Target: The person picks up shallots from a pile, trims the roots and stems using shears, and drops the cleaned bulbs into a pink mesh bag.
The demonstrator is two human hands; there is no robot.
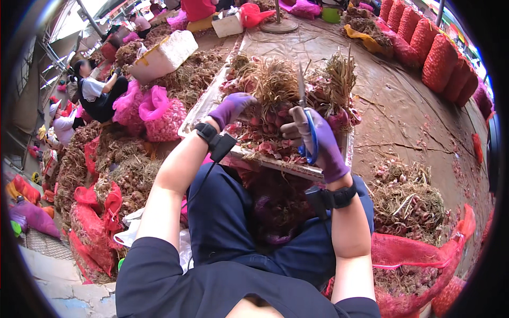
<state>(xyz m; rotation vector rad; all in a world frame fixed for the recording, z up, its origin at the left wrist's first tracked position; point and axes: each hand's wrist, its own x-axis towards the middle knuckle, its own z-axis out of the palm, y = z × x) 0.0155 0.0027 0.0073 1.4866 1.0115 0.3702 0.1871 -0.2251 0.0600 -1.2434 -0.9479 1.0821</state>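
Brown tarp [392,116] is filling the right side of the frame, with stuffed red mesh sacks [439,61] standing at upper right. Pale tray [281,166] is sitting mid-frame beyond my knees. On it, upper centre, the dry-stalked bulb bunch [273,87] is resting stalks up; red-purple bulbs, garlic or shallot, can't tell which. Loose papery skins are lying around it, toward the tray's near edge.

Judging handling: bunch is probably going light for its bulk, stalks stiff and brittle, bulbs firm, skins flaking and a bit slippery. Best hold is likely the gathered stalks just above the bulbs, not the loose tips or outer skin.

My purple-gloved left hand [233,110] is hovering at or against the bunch's left side, fingers bending inward; tips are blending into the stalks, so can't tell if they're pinching anything. My right hand [323,140] is gripping blue-handled scissors [313,132] right of the bunch, fingers curling forward and slightly apart, blades pointing toward the top of the frame.
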